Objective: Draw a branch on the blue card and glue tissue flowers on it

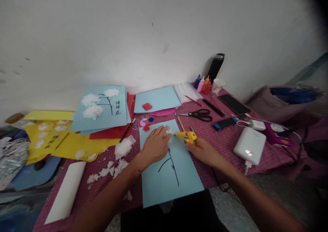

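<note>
A light blue sheet [159, 187] with a drawn black branch lies in front of me. My left hand [157, 144] rests over its upper part, fingers lying flat and touching white tissue paper [170, 133] at the top of the branch. My right hand [198, 149] is wrapped round the handle of a yellow glue gun [186, 136], whose nozzle points left at the tissue, close to my left fingertips. Left of the sheet are crumpled white tissue pieces [124, 147]. A finished-looking blue sheet with white paper flowers [93, 111] lies at the back left.
Black scissors [200, 114], a marker [214, 107], a blue cutter [225, 123], a phone [234, 104] and a white power bank [250, 145] lie right. Paint bottles [204, 85], a paper cup [218, 85] and a black flask [215, 67] stand behind. A white roll [67, 191] lies left.
</note>
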Available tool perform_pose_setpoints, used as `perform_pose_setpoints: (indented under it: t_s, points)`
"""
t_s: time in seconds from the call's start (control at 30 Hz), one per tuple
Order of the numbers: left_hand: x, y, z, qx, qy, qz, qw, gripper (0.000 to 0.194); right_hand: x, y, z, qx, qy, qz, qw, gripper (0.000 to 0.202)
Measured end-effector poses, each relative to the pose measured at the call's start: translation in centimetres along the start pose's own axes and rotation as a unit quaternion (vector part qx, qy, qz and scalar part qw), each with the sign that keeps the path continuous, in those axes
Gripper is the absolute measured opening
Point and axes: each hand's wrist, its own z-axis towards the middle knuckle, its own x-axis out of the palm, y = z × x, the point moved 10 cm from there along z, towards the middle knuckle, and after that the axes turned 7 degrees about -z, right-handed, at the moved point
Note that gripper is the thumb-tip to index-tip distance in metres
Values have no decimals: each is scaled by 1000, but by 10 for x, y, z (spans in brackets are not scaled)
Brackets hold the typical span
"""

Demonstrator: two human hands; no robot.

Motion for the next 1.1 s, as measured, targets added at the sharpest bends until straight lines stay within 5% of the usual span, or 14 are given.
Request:
perform_pose_setpoints:
  t_s: [1.1]
  points:
    - [2,3,0,-1,2,-14,1000,50,16,-6,-13,44,42,20,998,15]
